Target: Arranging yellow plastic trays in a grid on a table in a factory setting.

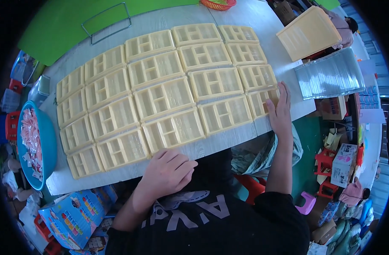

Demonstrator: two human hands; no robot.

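Observation:
Rows of pale yellow compartment trays cover most of the table. Each is divided into several sections. My right hand touches the right end of the front-row tray at the right. Its fingers are stretched along the outer end, with the thumb apart over the tray's near corner. Close to the table's front edge, my left hand is closed in a loose fist, just in front of a front-row tray. No object shows in it, though its palm side is hidden.
At the table's left end stands a blue basin of pink wrapped pieces. A wire stand lies at the back by a green surface. On the right are a yellow bin and a silvery plastic-covered thing. Other people are farther right.

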